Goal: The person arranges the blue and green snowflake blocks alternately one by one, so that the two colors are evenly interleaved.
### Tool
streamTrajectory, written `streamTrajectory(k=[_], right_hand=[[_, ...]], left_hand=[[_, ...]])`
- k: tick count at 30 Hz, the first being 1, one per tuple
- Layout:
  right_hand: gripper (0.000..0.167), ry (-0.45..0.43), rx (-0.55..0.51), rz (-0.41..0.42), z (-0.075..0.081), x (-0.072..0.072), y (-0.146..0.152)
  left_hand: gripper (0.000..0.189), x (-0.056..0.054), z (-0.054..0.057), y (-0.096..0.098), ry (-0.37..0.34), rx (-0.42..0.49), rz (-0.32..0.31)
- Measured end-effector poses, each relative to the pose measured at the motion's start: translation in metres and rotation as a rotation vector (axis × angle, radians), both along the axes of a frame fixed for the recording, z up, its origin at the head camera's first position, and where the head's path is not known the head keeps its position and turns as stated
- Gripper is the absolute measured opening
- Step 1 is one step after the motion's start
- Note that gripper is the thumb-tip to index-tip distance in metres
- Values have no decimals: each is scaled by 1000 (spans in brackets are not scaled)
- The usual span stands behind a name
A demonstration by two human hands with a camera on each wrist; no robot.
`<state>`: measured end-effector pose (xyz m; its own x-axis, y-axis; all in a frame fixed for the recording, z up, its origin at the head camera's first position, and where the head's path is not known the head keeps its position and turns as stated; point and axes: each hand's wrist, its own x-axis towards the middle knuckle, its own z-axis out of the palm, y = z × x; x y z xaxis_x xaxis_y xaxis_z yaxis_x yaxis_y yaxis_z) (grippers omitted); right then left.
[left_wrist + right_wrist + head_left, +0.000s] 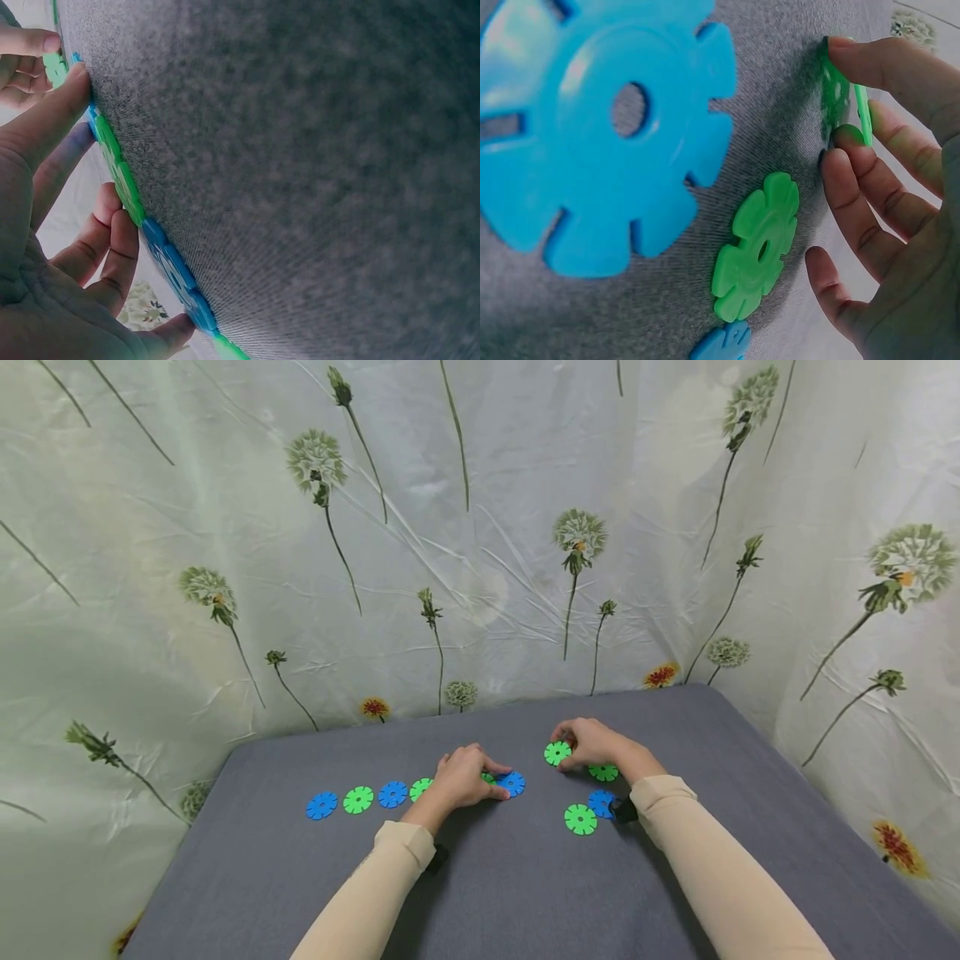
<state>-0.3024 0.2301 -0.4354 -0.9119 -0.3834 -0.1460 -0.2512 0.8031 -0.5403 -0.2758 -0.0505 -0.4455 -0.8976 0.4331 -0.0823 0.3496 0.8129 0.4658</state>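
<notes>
My left hand (465, 777) is at the right end of a row of notched plastic discs. Its thumb and a finger pinch the edges of a blue disc (512, 784), with a green disc (487, 777) partly hidden beside it. Farther right, my right hand (592, 743) holds a green disc (557, 753) tilted up between thumb and fingers. Under that hand lies another green disc (603, 772). Closer to me are a blue disc (602, 803), partly covered by the wrist camera, and a green disc (581, 819).
Leftward the row continues with a green disc (422, 789), a blue disc (393, 794), a green disc (358, 800) and a blue disc (322, 806). All lie on a grey cloth-covered table (495, 893). A flowered curtain (495, 543) hangs behind it.
</notes>
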Motion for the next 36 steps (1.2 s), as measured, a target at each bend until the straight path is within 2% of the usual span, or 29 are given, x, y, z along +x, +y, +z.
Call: streamTrajectory(k=[7, 14, 23, 32, 36], right_hand=[[46, -1, -35, 38, 0, 9, 0], [46, 17, -26, 92, -2, 20, -2], [44, 17, -2, 98, -1, 32, -8], [42, 75, 30, 130, -1, 37, -19], [41, 75, 40, 133, -1, 36, -24]], left_hand=[[40, -2, -3, 1, 12, -12, -3], [40, -2, -5, 1, 17, 1, -3], [40, -2, -4, 2, 18, 0, 2], [39, -2, -6, 1, 15, 0, 7], [40, -3, -6, 1, 10, 0, 8]])
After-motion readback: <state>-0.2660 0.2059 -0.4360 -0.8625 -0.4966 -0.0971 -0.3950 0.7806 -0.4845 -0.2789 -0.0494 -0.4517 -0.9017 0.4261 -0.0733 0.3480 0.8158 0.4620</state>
